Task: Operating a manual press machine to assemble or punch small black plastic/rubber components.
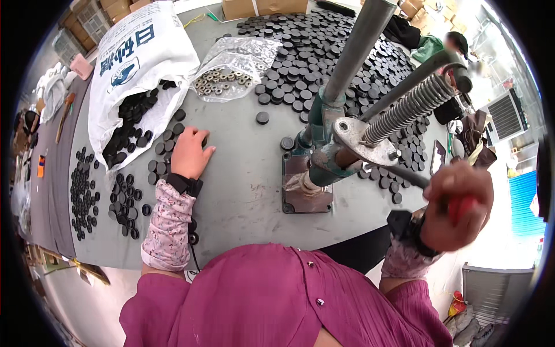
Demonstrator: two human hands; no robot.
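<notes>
My left hand (192, 154) rests palm down at a row of round black caps (161, 148), its thumb and forefinger apart with a dark edge of a cap showing between them. What lies under its other fingers is hidden. My right hand (457, 208) is closed round the red knob (462, 208) on the lever (407, 176) of a green hand press (329, 168). A coil spring (410, 111) slants up from the press's metal flange (361, 140). Two loose caps (287, 143) sit left of the press post.
A white woven sack (144, 52) spills black caps at the left. Beside it lies a clear bag (231, 66) of small metal rings. Many black discs (300, 63) cover the far side of the grey table (243, 191). Smaller black parts (84, 191) lie at the left edge.
</notes>
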